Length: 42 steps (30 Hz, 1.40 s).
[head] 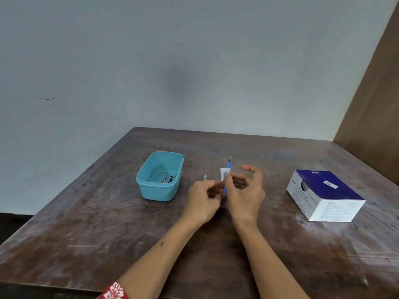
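Observation:
Both hands meet over the middle of the dark wooden table (216, 244). My left hand (203, 198) grips the lower end of a thin blue-handled tool (227, 171) that stands upright, its metal tip pointing up. A small pale pointed piece (205, 177) also sticks up from my left hand. My right hand (246, 190) pinches a small white wipe (223, 172) against the blue handle with thumb and forefinger; its other fingers are spread and curled loosely.
A light blue plastic tub (159, 190) holding a few small metal tools (167, 178) stands to the left of my hands. A blue and white box of alcohol swabs (323, 195) lies at the right. A brown panel rises at the far right.

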Motion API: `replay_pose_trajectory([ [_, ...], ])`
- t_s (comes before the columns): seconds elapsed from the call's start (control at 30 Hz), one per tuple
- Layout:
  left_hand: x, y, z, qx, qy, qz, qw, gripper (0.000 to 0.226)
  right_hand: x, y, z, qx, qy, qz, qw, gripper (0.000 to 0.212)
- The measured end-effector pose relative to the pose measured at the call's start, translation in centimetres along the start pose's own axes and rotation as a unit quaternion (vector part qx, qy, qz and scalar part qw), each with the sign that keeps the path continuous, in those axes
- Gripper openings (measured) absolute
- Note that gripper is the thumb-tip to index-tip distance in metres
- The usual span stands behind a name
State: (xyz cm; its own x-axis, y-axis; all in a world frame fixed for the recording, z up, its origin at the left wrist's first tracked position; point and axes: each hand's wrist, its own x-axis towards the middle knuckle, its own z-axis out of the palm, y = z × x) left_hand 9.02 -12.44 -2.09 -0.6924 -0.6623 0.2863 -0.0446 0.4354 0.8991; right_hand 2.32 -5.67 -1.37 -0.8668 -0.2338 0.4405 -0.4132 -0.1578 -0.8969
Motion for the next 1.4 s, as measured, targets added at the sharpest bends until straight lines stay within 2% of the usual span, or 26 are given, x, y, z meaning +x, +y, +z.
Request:
replay_pose_trajectory([
  [0.13,0.0,0.0,-0.4,-0.021,0.022,0.011,0.999,0.03,-0.1,0.1,0.2,-0.03,-0.03,-0.006,0.999,0.033],
  [0.27,0.0,0.3,-0.6,-0.057,-0.034,-0.011,0.998,0.028,-0.1,-0.1,0.1,-0.014,-0.006,-0.014,1.0,0.035],
  [0.37,-0.3,0.6,-0.4,-0.054,-0.037,-0.013,0.998,0.029,0.0,0.0,0.1,-0.014,0.005,-0.015,1.0,0.028],
  [0.53,-0.3,0.6,-0.5,-0.057,0.0,0.001,0.998,0.031,0.1,1.0,0.5,-0.063,-0.027,-0.012,0.998,0.01],
  [0.73,-0.3,0.5,-0.5,-0.044,-0.032,-0.012,0.998,0.028,0.4,1.2,0.4,-0.099,-0.003,-0.05,0.994,0.012],
  [0.97,-0.1,0.4,-0.9,-0.074,-0.004,-0.017,0.997,0.026,0.3,1.5,0.7,-0.093,-0.076,-0.014,0.993,0.013],
  [1.13,-0.3,0.7,-0.8,-0.069,-0.031,-0.014,0.997,0.029,0.1,0.8,0.3,-0.055,-0.053,-0.006,0.997,0.03],
  [1.27,-0.2,0.5,-0.9,-0.08,-0.02,-0.01,0.997,0.029,0.1,0.6,0.5,-0.024,-0.045,0.01,0.999,0.013],
  [1.4,-0.1,0.3,-1.0,-0.094,-0.018,-0.019,0.995,0.028,0.2,0.7,0.4,-0.013,-0.057,0.02,0.998,0.012],
])
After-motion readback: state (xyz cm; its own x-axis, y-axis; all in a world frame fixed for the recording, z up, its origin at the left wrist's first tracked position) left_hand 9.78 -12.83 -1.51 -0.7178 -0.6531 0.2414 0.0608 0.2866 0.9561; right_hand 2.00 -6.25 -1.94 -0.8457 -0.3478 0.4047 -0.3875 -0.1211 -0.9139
